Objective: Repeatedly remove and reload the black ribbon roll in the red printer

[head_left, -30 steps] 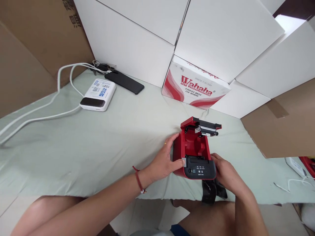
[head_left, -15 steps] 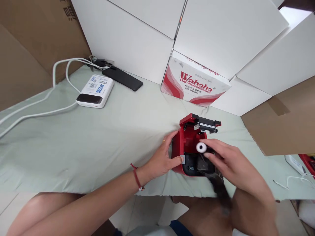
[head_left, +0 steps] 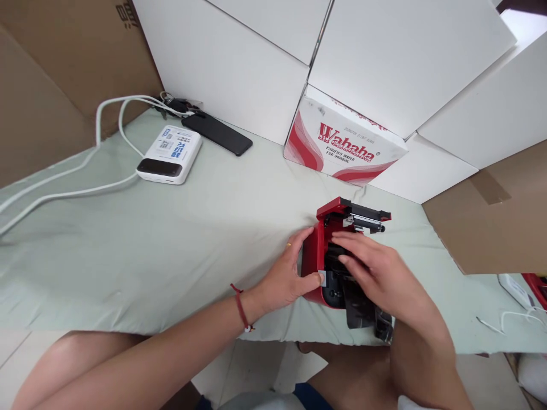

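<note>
A small red printer (head_left: 311,267) with a black front stands near the table's front edge, its lid (head_left: 363,212) raised. My left hand (head_left: 293,279) clasps its left side, the thumb on a grey tab at the front corner and the fingers behind. My right hand (head_left: 376,265) reaches into the opening with its fingers and thumb about a roll of black ribbon (head_left: 337,256). A loose strip of that black film (head_left: 359,307) hangs out over the printer's front and under my right wrist. The roll's far end is hidden by my fingers.
A white power bank (head_left: 171,154) with white cables and a black phone (head_left: 220,132) lie at the back left. Behind the printer a Wahaha carton (head_left: 346,142) leans against white panels (head_left: 384,62). Cardboard (head_left: 491,210) stands to the right; a white cable (head_left: 508,316) lies there.
My right hand has moved the roll down and left into the printer, and its white core end no longer shows. The film strip now hangs at the front. My left hand keeps its hold.
</note>
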{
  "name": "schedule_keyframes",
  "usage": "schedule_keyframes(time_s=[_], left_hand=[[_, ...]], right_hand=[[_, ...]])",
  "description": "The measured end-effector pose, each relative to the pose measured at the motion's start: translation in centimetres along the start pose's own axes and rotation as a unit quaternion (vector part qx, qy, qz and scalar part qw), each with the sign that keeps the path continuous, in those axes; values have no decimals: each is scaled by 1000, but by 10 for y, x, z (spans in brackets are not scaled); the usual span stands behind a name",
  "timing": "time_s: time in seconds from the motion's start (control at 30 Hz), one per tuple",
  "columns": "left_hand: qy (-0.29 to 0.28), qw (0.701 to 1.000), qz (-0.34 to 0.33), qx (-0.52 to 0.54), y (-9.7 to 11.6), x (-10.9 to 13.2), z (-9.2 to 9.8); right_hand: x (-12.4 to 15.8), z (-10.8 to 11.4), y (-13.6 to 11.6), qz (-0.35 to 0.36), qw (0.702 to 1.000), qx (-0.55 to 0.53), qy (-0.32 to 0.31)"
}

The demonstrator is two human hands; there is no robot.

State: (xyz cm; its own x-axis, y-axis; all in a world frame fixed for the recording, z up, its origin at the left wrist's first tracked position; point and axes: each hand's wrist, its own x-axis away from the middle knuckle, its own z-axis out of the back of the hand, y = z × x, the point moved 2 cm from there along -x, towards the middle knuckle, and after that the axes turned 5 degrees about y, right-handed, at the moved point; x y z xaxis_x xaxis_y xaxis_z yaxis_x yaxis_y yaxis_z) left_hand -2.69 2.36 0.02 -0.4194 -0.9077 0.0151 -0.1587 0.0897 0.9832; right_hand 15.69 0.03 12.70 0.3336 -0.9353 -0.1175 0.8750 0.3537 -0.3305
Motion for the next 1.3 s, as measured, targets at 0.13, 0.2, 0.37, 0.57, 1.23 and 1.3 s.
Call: schedule_keyframes(time_s=[0.13,0.2,0.37,0.57,1.23,1.3], left_hand=[[-3,1000,-1,-2,3,0,1],[-6,1000,0,-1,3,0,1],[8,1000,-2,-12,-8,1,-1],[-5,999,-27,-37,-8,6,2],[-18,998,-4,63,-6,0,0],[-25,996,14,86,-5,1,0]], right_hand=[[15,19,12,18,962,66,264],[10,18,22,31,953,121,274],[13,19,26,72,976,103,180],[42,29,-2,78,983,157,58],[37,17,0,-3,993,96,73],[41,25,-5,37,994,58,86]])
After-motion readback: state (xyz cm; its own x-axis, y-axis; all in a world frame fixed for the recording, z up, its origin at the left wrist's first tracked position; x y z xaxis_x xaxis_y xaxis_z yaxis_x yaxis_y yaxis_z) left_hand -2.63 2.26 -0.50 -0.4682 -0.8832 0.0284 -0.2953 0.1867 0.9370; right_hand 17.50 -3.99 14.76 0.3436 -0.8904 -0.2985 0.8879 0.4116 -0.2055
